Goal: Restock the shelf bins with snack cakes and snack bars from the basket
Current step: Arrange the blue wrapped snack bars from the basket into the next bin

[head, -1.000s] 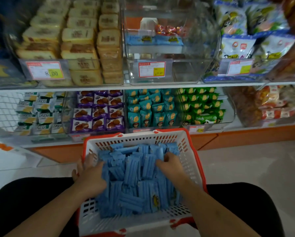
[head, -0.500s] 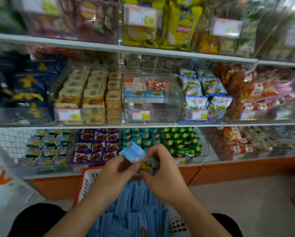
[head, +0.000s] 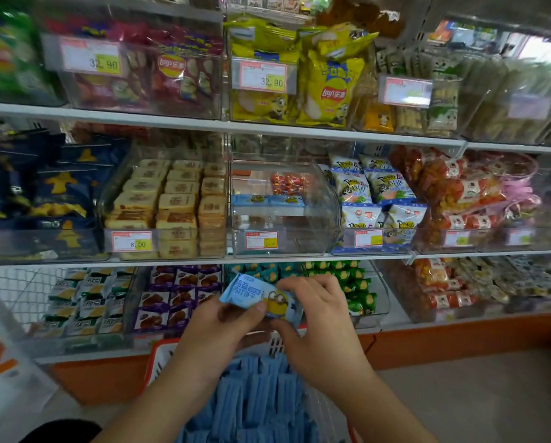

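I hold a light blue snack packet [head: 252,290] with a yellow cartoon figure in front of the lowest shelf. My left hand [head: 223,327] pinches its lower left side with thumb and fingers. My right hand [head: 315,314] grips its right end. Below my hands, the red and white basket [head: 159,353] is full of several more blue packets [head: 255,401]. On the middle shelf stands a clear bin [head: 280,241], nearly bare, with two blue packets [head: 267,199] lying on its inner ledge.
Clear bins fill three shelves: beige snack cakes [head: 168,206] left of the bare bin, white-blue bags [head: 373,193] to its right, chips above, purple [head: 178,295] and green packets [head: 354,282] below. An orange base runs along the floor [head: 459,394].
Both hands came up out of the basket with a blue packet and now hold it higher. My view has tilted upward, showing the top shelf.
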`<state>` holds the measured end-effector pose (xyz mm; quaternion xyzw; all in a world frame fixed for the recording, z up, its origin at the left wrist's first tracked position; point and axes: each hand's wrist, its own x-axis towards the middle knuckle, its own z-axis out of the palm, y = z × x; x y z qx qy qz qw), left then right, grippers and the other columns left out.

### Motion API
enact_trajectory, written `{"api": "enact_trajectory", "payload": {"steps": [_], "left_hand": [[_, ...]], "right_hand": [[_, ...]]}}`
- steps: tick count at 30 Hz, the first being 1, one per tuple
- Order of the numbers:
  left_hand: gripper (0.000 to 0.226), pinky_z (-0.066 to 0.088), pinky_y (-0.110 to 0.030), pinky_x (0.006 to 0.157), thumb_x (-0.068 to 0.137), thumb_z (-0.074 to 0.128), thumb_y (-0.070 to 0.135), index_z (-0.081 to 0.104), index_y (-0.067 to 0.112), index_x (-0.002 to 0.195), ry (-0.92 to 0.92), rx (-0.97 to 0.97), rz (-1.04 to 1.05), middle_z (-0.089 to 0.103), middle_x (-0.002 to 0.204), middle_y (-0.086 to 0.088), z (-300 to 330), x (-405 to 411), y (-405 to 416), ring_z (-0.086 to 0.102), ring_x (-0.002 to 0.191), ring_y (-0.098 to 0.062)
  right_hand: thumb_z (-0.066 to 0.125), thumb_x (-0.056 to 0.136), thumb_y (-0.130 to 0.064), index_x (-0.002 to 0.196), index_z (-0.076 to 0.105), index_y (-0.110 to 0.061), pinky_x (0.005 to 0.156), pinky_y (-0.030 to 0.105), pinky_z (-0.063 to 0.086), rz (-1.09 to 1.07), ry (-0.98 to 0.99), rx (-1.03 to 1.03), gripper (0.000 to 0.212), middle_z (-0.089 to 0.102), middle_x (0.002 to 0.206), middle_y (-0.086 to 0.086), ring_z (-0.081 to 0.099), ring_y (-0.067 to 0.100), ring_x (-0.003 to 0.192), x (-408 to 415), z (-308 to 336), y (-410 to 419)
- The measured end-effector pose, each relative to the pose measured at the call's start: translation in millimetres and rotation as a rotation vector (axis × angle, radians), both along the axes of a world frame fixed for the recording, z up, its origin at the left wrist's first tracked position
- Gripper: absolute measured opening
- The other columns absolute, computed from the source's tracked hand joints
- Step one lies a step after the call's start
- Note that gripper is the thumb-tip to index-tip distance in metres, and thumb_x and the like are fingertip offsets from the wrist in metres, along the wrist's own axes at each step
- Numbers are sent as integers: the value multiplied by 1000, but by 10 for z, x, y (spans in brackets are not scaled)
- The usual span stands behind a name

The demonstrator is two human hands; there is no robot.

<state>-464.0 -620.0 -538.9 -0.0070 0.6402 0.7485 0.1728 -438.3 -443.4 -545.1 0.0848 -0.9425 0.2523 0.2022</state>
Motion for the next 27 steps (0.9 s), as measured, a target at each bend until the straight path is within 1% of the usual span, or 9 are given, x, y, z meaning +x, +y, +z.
{"api": "enact_trajectory", "payload": {"steps": [4, 7, 9, 12, 15, 17, 19, 23, 27], "left_hand": [[19, 59, -39, 89, 94, 74, 25, 75, 26, 113, 52, -88, 23, 80, 103, 4, 64, -284, 3, 76, 97, -15], [21, 56, -26, 85, 95, 73, 21, 68, 36, 110, 239, -328, 102, 73, 105, 16, 57, -653, -28, 70, 97, 0], [33, 51, -23, 96, 99, 67, 19, 59, 42, 121, 496, -595, 85, 61, 120, 24, 80, -914, -52, 59, 110, 3], [63, 38, -23, 113, 99, 61, 17, 35, 35, 155, 909, -960, -35, 32, 153, 20, 7, -1357, -15, 36, 138, -3], [88, 10, -33, 129, 94, 60, 14, 11, 21, 166, 1023, -1219, -203, 9, 171, 7, -204, -1714, 110, 16, 156, -16], [101, 1, -40, 128, 72, 71, 19, 25, 13, 162, 1047, -1382, -306, 33, 166, -4, -335, -1855, 144, 37, 150, -23], [106, 13, -45, 127, 55, 71, 20, 35, 11, 155, 1016, -1410, -364, 52, 153, -6, -444, -1918, 145, 53, 140, -25], [69, 26, -45, 116, 79, 41, 18, 57, 7, 145, 1120, -1300, -253, 63, 140, -7, -567, -1930, 171, 62, 130, -25], [68, 25, -46, 117, 87, 29, 15, 53, 6, 149, 1150, -1290, -223, 60, 144, -7, -659, -1940, 185, 58, 134, -25]], "right_hand": [[82, 84, -20, 130, 57, -32, 87, 17, 38, 0, -3, 44, 54, 57, 116, -22, 38, 6, 110, -362, 124, 69], [79, 89, -18, 131, 55, -31, 85, 21, 41, -51, -44, 11, 50, 55, 113, -19, 41, 9, 111, -811, 304, 202], [78, 90, -16, 130, 56, -29, 87, 32, 48, -107, -84, 5, 48, 59, 113, -12, 45, 15, 112, -1204, 417, 313], [75, 87, -13, 126, 60, -26, 83, 40, 57, -164, -146, 56, 44, 66, 112, -3, 57, 22, 108, -1887, 534, 440], [78, 85, -22, 122, 64, -27, 83, 39, 61, -170, -292, 170, 40, 72, 111, 0, 69, 25, 99, -2585, 459, 475], [76, 82, -32, 115, 69, -26, 85, 39, 62, -144, -376, 289, 34, 73, 107, -1, 71, 25, 98, -3002, 280, 435], [69, 78, -40, 112, 69, -27, 85, 41, 62, -110, -403, 376, 36, 72, 103, 0, 72, 26, 98, -3375, 69, 417], [74, 83, -32, 105, 61, -23, 87, 41, 59, -11, -395, 447, 27, 69, 111, 10, 66, 33, 102, -3756, -103, 303], [73, 87, -25, 96, 59, -28, 75, 30, 49, 46, -361, 498, 17, 69, 109, 5, 65, 27, 100, -3943, -228, 232]]}}
